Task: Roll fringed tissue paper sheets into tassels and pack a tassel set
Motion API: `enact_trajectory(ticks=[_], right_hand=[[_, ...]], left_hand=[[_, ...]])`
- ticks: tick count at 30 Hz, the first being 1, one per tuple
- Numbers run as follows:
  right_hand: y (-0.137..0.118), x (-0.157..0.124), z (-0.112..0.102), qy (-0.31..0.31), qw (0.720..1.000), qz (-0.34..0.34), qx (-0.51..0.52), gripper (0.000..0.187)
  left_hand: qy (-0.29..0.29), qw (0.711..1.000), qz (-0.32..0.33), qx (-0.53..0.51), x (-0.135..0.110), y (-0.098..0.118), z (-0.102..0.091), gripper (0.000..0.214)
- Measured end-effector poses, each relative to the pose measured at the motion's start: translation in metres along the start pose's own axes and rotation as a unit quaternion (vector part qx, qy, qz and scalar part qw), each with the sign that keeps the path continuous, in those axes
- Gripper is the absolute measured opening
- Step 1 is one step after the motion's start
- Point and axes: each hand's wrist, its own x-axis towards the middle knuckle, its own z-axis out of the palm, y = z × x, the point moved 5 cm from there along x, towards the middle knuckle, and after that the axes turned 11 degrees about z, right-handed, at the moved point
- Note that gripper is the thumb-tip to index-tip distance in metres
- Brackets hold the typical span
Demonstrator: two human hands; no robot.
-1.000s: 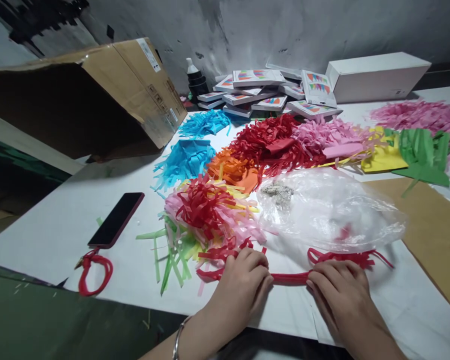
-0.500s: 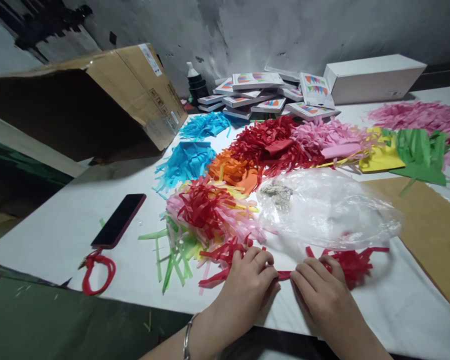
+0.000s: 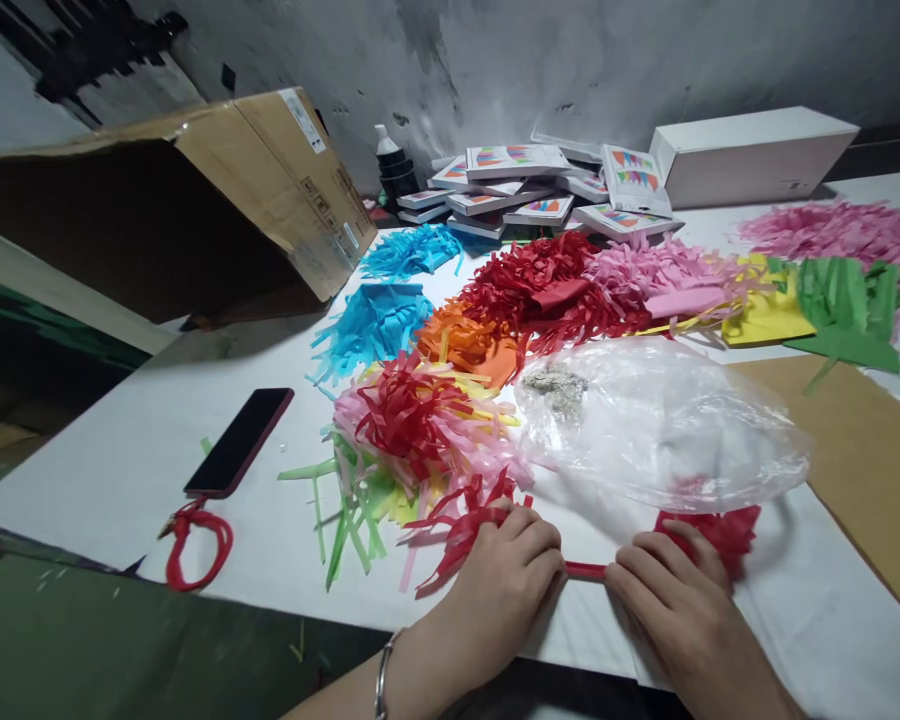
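The left hand (image 3: 506,570) and right hand (image 3: 664,580) hold a red strip (image 3: 585,571) at the desk (image 3: 120,460), red fringe (image 3: 454,525) spreading past each. Behind lie a clear bag (image 3: 667,420) and red tassels (image 3: 547,275); leftward, a phone (image 3: 240,443) and, farther back, a carton (image 3: 270,170).

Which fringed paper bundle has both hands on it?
The red bundle nearest the wearer: its narrow middle shows between the left hand and right hand, its ends spreading beyond each. The others, such as the orange bundle, lie farther back, untouched.
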Motion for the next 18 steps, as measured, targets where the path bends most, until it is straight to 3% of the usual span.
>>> enact_trajectory(ticks=[5, 11, 13, 18], right_hand=[[0.005, -0.008, -0.007, 0.02, 0.999, 0.043, 0.0, 0.028], [0.0, -0.003, 0.0, 0.023, 0.99, 0.109, -0.083, 0.02], [0.0, -0.003, 0.002, 0.024, 0.989, 0.106, -0.098, 0.018], [-0.005, -0.008, 0.004, 0.025, 0.998, 0.037, -0.054, 0.021]], left_hand=[[-0.051, 0.997, -0.05, 0.014, 0.001, 0.0, 0.003, 0.007], [-0.121, 0.981, -0.127, 0.079, 0.013, 0.001, 0.008, 0.007], [-0.135, 0.981, -0.108, 0.092, 0.015, 0.003, 0.007, 0.006], [-0.13, 0.986, 0.02, 0.105, 0.015, 0.01, 0.012, 0.007]])
